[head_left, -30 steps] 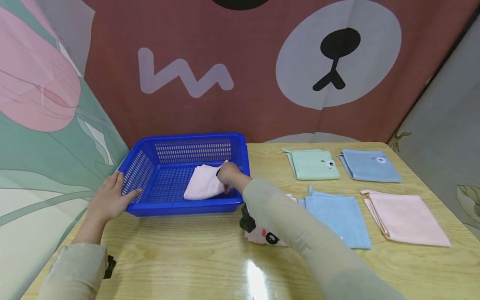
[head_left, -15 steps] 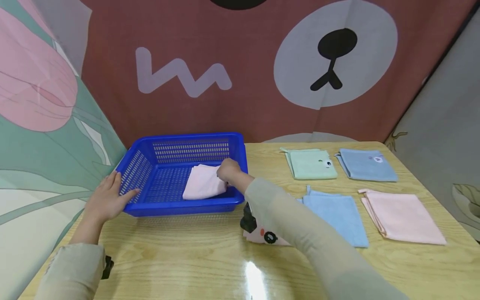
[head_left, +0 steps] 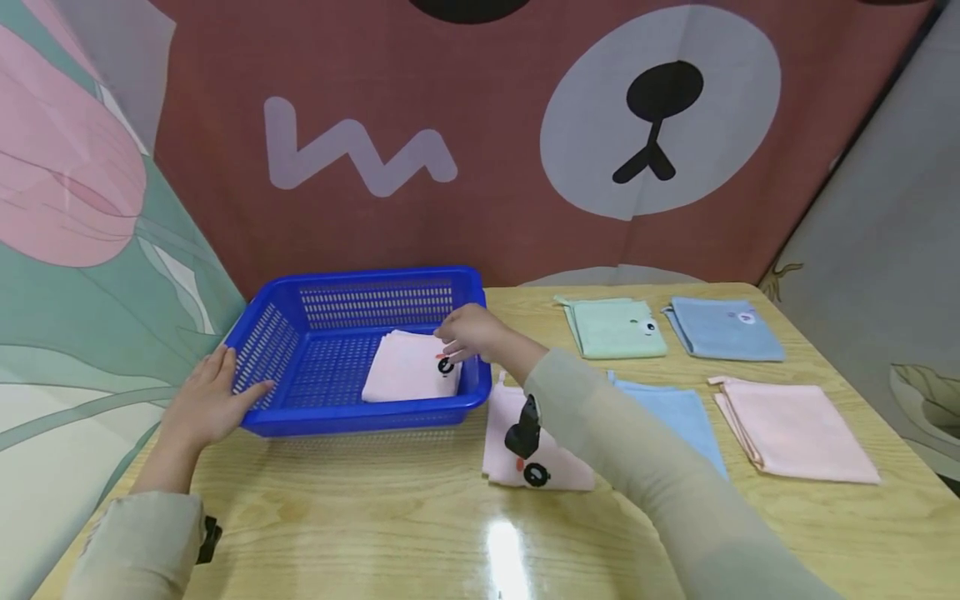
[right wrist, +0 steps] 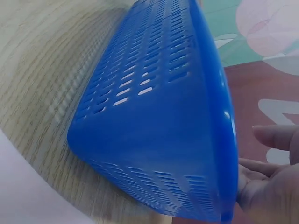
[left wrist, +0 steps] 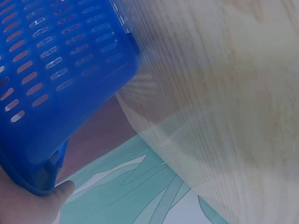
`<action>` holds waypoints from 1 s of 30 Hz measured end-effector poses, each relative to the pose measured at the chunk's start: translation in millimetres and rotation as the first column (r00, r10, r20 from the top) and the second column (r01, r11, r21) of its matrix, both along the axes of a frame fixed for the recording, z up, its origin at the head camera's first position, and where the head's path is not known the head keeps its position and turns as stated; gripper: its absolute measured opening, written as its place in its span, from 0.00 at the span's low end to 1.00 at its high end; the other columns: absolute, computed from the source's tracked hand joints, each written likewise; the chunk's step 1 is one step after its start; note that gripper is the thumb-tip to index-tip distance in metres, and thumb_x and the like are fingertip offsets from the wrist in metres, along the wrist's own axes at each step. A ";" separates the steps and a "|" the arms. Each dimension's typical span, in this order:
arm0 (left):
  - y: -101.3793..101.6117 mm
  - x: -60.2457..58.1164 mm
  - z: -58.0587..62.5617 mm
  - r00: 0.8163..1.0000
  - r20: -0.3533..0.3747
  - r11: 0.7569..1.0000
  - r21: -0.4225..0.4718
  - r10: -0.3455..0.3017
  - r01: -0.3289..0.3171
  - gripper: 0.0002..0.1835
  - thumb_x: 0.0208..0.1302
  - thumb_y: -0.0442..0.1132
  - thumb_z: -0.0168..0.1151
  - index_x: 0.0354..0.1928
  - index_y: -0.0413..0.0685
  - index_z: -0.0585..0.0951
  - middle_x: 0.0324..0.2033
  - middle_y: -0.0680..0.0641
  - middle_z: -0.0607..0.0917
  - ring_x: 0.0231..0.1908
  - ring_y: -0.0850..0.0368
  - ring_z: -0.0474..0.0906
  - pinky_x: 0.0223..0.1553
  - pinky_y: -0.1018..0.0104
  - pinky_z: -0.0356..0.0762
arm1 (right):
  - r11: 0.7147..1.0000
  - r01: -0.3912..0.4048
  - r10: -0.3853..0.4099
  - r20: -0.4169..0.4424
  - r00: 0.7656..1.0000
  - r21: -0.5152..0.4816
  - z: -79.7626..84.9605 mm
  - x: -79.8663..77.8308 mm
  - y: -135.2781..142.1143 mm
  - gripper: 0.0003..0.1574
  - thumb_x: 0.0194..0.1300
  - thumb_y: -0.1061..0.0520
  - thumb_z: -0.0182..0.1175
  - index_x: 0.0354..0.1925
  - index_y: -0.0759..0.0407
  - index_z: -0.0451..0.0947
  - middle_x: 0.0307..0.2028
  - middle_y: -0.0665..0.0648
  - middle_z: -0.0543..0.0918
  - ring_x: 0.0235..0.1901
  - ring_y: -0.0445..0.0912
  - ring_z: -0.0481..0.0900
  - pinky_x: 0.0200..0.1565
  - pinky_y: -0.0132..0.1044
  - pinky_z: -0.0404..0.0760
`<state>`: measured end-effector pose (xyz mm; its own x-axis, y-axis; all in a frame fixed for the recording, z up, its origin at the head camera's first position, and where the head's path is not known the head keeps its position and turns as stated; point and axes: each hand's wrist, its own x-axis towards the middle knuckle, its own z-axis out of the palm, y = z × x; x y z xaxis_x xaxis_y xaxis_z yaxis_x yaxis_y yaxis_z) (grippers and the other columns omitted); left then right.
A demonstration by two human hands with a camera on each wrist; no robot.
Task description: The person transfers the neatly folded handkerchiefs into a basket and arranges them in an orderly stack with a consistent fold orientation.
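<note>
Fingers of the right hand loosely bent, thumb apart from the rest in the right wrist view, nothing pinched; they hang over the right edge of a folded pink cloth, and whether the tips touch it cannot be told. Left hand: fingers laid together, fairly straight, against the left end of the blue basket, thumb spread toward its near corner. The pink cloth lies flat on the basket floor, toward the right end, soft and matt, layers showing at the back edge, a black ringed eye and a coral dash on its right side. Basket plastic, rectangular, smooth rolled rim, slotted walls, latticed floor; stands on the bench, pale wood grain, glossy, one white glare streak. Just in front, to the right, a second pink cloth with similar eye print, partly behind the dark wrist unit. Farther right: light blue cloth, partly behind the sleeve; plain pink square; behind them, mint cloth and grey-blue cloth, both folded, both with small face prints. Backdrop: red-brown fabric, bear muzzle printed large
</note>
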<state>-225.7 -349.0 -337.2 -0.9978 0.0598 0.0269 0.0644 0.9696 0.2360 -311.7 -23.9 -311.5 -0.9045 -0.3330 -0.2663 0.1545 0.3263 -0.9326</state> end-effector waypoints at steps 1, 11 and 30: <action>0.3 -0.2 0.1 1.000 0.000 1.000 0.000 0.000 0.000 0.46 0.61 0.61 0.34 0.60 0.21 0.40 0.59 0.23 0.40 0.57 0.27 0.37 0.53 0.36 0.40 | 1.000 -0.009 0.009 0.000 1.000 -0.012 8.6 8.5 2.0 0.19 0.60 0.65 0.48 0.48 0.76 0.68 0.44 0.71 0.72 0.42 0.59 0.75 0.38 0.42 0.77; 0.5 1.3 -0.7 1.000 0.002 1.000 0.009 -0.007 0.007 0.45 0.62 0.60 0.35 0.60 0.21 0.39 0.59 0.23 0.40 0.57 0.26 0.36 0.53 0.36 0.40 | 0.990 -0.073 0.074 0.004 0.997 -0.117 13.5 16.7 19.9 0.19 0.63 0.65 0.44 0.49 0.78 0.65 0.44 0.74 0.71 0.43 0.61 0.73 0.39 0.42 0.77; 0.7 2.3 0.6 1.000 -0.007 1.000 0.018 -0.007 0.008 0.45 0.62 0.60 0.34 0.60 0.21 0.39 0.58 0.23 0.41 0.57 0.27 0.35 0.53 0.36 0.40 | 0.988 -0.003 0.001 -0.015 1.000 -0.153 -1.4 0.1 70.7 0.22 0.62 0.61 0.49 0.51 0.75 0.64 0.41 0.70 0.75 0.38 0.56 0.78 0.39 0.46 0.76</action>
<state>-223.4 -348.3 -336.5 -0.9972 0.0667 0.0349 0.0734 0.9647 0.2531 -311.6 46.8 -312.8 -0.9071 -0.3709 -0.1992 0.1401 0.1803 -0.9736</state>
